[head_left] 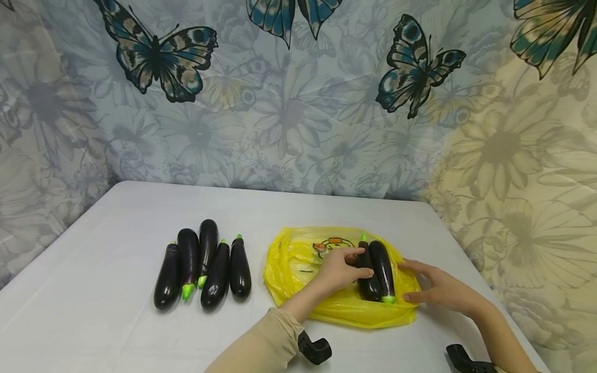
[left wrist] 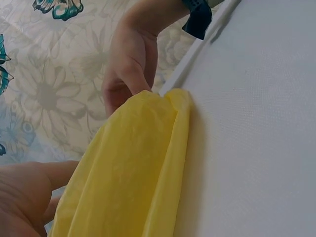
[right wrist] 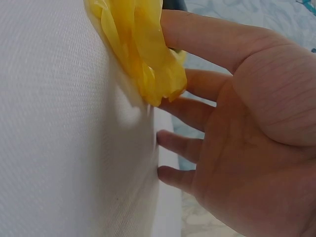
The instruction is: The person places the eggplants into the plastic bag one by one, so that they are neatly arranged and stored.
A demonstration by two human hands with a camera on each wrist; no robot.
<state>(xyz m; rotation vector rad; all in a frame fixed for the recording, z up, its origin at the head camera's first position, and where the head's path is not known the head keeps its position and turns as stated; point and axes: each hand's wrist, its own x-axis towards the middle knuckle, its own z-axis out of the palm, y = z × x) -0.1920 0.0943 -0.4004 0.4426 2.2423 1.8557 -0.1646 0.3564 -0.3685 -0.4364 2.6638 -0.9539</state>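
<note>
By the left hand [head_left: 337,268], an eggplant [head_left: 370,286] is pinched between thumb and fingers, over a yellow plastic bag [head_left: 285,269]. Just to that hand's right, a second eggplant [head_left: 381,265] is laid alongside. The bag's edge is touched by the right hand [head_left: 443,291], its fingers spread wide. Well left of the left hand, five more eggplants [head_left: 216,278] are grouped on the white table [head_left: 116,233].

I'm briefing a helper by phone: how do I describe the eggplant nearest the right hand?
On the white table, find the yellow bag. Of the pair lying there, choose the right eggplant: its green end points toward the viewer, while that of the left eggplant points away.
</note>
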